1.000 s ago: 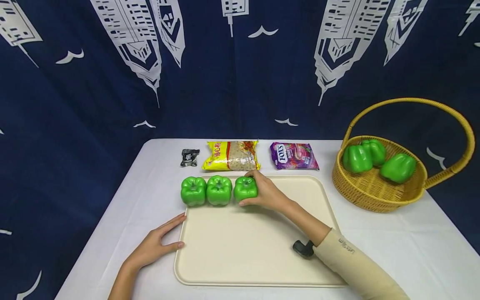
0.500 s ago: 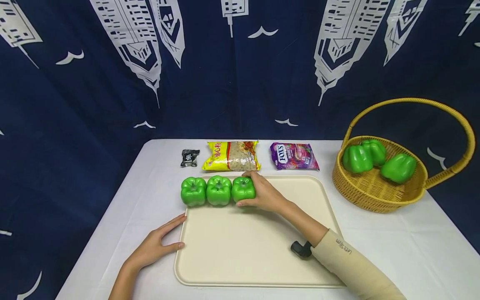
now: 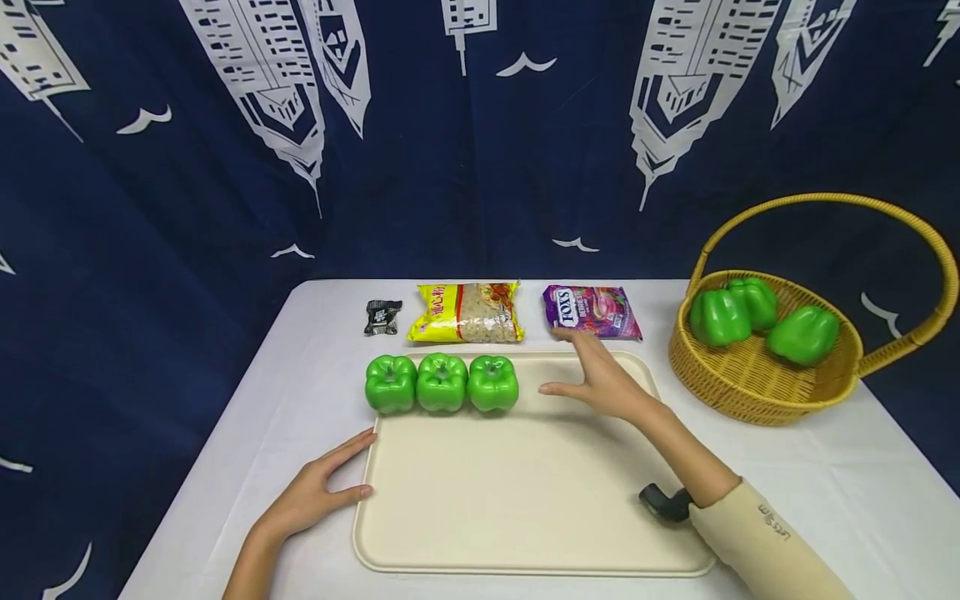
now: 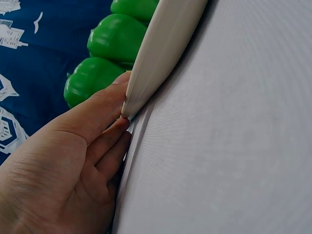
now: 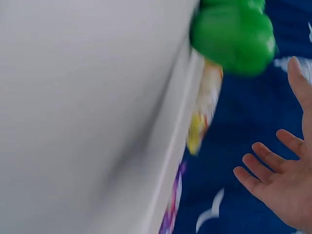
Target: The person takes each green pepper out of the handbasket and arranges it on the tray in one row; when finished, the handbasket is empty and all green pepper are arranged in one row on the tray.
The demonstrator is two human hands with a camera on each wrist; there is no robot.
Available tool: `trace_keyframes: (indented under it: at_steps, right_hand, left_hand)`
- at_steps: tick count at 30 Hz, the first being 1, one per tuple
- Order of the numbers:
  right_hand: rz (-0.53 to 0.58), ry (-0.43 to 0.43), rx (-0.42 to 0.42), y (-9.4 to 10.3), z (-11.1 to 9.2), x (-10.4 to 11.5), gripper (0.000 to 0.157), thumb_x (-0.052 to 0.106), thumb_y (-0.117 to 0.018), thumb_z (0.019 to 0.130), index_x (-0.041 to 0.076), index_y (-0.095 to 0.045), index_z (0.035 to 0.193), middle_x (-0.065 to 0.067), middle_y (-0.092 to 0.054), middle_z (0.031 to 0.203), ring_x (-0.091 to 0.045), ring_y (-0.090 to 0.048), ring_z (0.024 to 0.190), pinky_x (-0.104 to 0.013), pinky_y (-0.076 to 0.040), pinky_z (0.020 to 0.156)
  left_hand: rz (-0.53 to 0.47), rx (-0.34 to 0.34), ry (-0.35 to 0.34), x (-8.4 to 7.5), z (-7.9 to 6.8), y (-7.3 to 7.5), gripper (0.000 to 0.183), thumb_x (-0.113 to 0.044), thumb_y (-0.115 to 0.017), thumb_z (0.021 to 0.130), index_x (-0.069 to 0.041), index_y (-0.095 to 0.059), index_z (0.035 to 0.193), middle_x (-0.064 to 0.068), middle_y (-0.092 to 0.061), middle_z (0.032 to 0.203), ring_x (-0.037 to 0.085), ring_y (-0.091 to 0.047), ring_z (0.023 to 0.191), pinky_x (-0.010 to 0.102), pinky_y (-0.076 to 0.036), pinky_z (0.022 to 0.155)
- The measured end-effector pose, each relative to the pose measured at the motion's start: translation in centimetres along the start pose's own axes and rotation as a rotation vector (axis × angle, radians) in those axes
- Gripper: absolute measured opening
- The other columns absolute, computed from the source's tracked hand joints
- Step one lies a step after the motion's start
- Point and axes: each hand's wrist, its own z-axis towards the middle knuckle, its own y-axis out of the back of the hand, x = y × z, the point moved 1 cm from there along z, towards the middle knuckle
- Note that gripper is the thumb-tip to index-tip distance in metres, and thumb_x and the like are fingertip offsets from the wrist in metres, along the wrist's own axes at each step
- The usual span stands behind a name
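Three green bell peppers stand side by side along the far left part of a cream tray [image 3: 525,500]: the left pepper [image 3: 391,384], the middle pepper [image 3: 442,382] and the right pepper [image 3: 492,384]. My right hand [image 3: 600,379] hovers over the tray to the right of the row, fingers spread and nothing in them. The right wrist view shows the same hand [image 5: 285,170] with its palm bare, apart from a blurred pepper [image 5: 234,36]. My left hand [image 3: 311,496] touches the tray's left rim with fingers and thumb extended; in the left wrist view its fingertips meet the rim [image 4: 161,53].
A wicker basket [image 3: 735,400] with a tall handle stands at right, holding three more green peppers [image 3: 804,335]. Behind the tray lie a small black packet [image 3: 383,317], a yellow pasta bag [image 3: 467,313] and a purple Fox's candy bag [image 3: 592,312]. A patterned navy cloth hangs behind.
My right hand slid the right pepper left against the middle one, let it go, and drew away to the right. The left hand stays at the tray's rim.
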Motion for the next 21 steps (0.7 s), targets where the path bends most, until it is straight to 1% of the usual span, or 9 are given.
trace_keyframes:
  at_steps: [2, 5, 7, 10, 13, 16, 19, 21]
  right_hand:
    - [-0.016, -0.009, -0.063, 1.7, -0.7, -1.3, 0.084, 0.044, -0.075, 0.074, 0.002, -0.036, 0.136, -0.017, -0.042, 0.134, -0.035, -0.036, 0.125, -0.054, -0.03, 0.101]
    - [-0.073, -0.027, -0.192, 4.2, -1.8, -3.5, 0.079, 0.033, -0.079, 0.073, -0.001, -0.039, 0.133, -0.022, -0.045, 0.128, -0.04, -0.04, 0.118, -0.056, -0.032, 0.097]
    - [-0.105, -0.057, -0.273, 5.9, -2.4, -5.0, 0.078, 0.027, -0.079, 0.074, -0.003, -0.039, 0.133, -0.025, -0.043, 0.127, -0.042, -0.038, 0.116, -0.058, -0.031, 0.096]
    - [-0.134, -0.146, -0.368, 8.2, -3.5, -7.0, 0.08, 0.023, -0.078, 0.076, -0.002, -0.034, 0.137, -0.029, -0.038, 0.129, -0.045, -0.034, 0.117, -0.06, -0.028, 0.096]
    - [-0.147, -0.257, -0.431, 9.9, -4.4, -8.9, 0.083, 0.024, -0.075, 0.078, 0.002, -0.028, 0.142, -0.031, -0.03, 0.133, -0.048, -0.027, 0.122, -0.064, -0.025, 0.096]
    - [-0.186, -0.338, -0.456, 11.2, -5.3, -10.8, 0.086, 0.028, -0.074, 0.08, 0.005, -0.023, 0.146, -0.034, -0.025, 0.136, -0.051, -0.023, 0.124, -0.067, -0.023, 0.096]
    - [-0.236, -0.398, -0.41, 12.1, -5.8, -12.6, 0.091, 0.036, -0.071, 0.081, 0.009, -0.015, 0.148, -0.036, -0.019, 0.139, -0.055, -0.019, 0.126, -0.07, -0.022, 0.094]
    - [-0.268, -0.429, -0.363, 12.4, -6.0, -13.5, 0.094, 0.039, -0.07, 0.081, 0.011, -0.01, 0.149, -0.038, -0.017, 0.14, -0.057, -0.018, 0.125, -0.072, -0.023, 0.092]
  left_hand:
    - [0.002, 0.0, -0.002, 0.0, 0.0, 0.0, 0.069, -0.037, -0.072, 0.078, -0.021, -0.044, 0.139, -0.001, -0.038, 0.144, 0.026, -0.03, 0.133, 0.005, -0.017, 0.099]
    - [0.004, 0.001, -0.003, 0.0, 0.0, 0.0, 0.069, -0.038, -0.072, 0.078, -0.021, -0.044, 0.139, -0.002, -0.038, 0.144, 0.026, -0.03, 0.133, 0.005, -0.017, 0.099]
    - [0.011, 0.001, -0.003, 0.0, 0.0, 0.0, 0.069, -0.038, -0.071, 0.078, -0.021, -0.044, 0.139, -0.002, -0.038, 0.144, 0.026, -0.03, 0.133, 0.005, -0.017, 0.099]
    - [0.017, -0.002, -0.011, 0.1, -0.2, 0.1, 0.069, -0.038, -0.071, 0.078, -0.021, -0.043, 0.139, -0.002, -0.038, 0.144, 0.026, -0.031, 0.133, 0.005, -0.018, 0.099]
    - [0.013, 0.001, -0.027, 0.2, -0.3, 0.1, 0.069, -0.036, -0.072, 0.078, -0.02, -0.043, 0.139, 0.001, -0.038, 0.144, 0.026, -0.032, 0.132, 0.005, -0.019, 0.098]
    - [0.002, 0.001, -0.031, 0.2, -0.3, 0.0, 0.069, -0.033, -0.073, 0.078, -0.02, -0.043, 0.139, 0.001, -0.038, 0.144, 0.025, -0.032, 0.132, 0.005, -0.019, 0.098]
    - [-0.002, -0.012, -0.018, -0.1, -0.1, -0.1, 0.068, -0.03, -0.074, 0.077, -0.02, -0.045, 0.138, 0.0, -0.039, 0.143, 0.026, -0.032, 0.132, 0.005, -0.019, 0.098]
    - [-0.01, -0.02, -0.014, -0.7, -0.2, -0.1, 0.068, -0.026, -0.075, 0.076, -0.016, -0.046, 0.137, 0.003, -0.04, 0.143, 0.029, -0.032, 0.131, 0.005, -0.019, 0.098]
